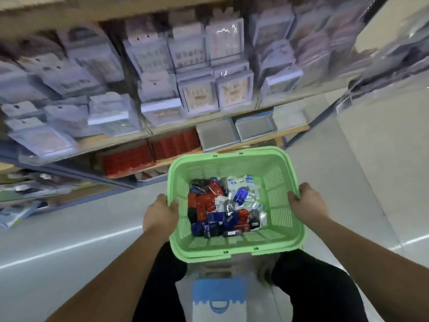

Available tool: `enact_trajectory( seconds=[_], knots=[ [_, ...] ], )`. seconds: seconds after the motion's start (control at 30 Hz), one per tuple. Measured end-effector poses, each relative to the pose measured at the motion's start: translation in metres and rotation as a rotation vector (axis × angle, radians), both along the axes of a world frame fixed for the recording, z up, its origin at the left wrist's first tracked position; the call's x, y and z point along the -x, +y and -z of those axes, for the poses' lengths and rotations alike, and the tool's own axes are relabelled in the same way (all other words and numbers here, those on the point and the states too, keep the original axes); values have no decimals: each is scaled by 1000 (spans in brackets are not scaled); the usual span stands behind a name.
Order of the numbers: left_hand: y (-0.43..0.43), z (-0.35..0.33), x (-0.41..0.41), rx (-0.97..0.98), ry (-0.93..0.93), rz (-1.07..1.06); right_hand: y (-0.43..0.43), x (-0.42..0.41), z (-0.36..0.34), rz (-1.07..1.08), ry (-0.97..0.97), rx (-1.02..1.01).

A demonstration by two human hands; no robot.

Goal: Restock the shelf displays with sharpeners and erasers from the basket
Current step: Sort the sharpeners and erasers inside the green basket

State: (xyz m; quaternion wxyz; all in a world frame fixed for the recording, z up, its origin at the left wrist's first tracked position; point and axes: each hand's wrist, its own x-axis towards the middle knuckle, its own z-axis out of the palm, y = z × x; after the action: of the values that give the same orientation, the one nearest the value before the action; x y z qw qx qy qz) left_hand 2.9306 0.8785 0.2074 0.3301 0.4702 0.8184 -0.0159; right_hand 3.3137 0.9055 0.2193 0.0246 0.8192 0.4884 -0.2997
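Observation:
A light green plastic basket (234, 156) hangs in front of me above the floor. My left hand (160, 213) grips its left rim and my right hand (306, 204) grips its right rim. Inside lie several red, blue and black sharpeners (209, 208) on the left and white wrapped erasers (241, 182) toward the back right. Beyond the basket stand the shelves, blurred by motion: red display boxes (151, 152) sit on a low shelf and grey trays (236, 133) to their right.
Upper shelves (185, 73) hold several pale packaged items in clear boxes. The shiny grey floor (81, 228) spreads left and right. A white and blue bag (219, 298) lies at my feet between my dark trouser legs.

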Motion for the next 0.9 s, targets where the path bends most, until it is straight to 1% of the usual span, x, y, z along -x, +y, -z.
enact_trajectory(
  seconds=[0.1, 0.27, 0.43, 0.53, 0.63, 0.73, 0.8, 0.9],
  knots=[
    [9, 82, -32, 37, -21, 21, 13, -31, 84, 18, -13, 14],
    [34, 204, -75, 42, -35, 26, 28, -64, 208, 113, -61, -61],
    [58, 298, -92, -57, -71, 24, 49, -80, 298, 196, -71, -156],
    [63, 327, -100, -120, -84, 61, 54, -85, 335, 235, -69, -207],
    [62, 339, -104, -159, -108, 44, 55, -86, 354, 253, -71, -249],
    [63, 343, -101, -164, -140, 60, 58, -85, 360, 260, -56, -278],
    [61, 342, -96, -156, -181, 51, 57, -79, 360, 236, -80, -284],
    [53, 341, -88, -139, -162, 76, 53, -65, 354, 206, -133, -214]
  ],
)
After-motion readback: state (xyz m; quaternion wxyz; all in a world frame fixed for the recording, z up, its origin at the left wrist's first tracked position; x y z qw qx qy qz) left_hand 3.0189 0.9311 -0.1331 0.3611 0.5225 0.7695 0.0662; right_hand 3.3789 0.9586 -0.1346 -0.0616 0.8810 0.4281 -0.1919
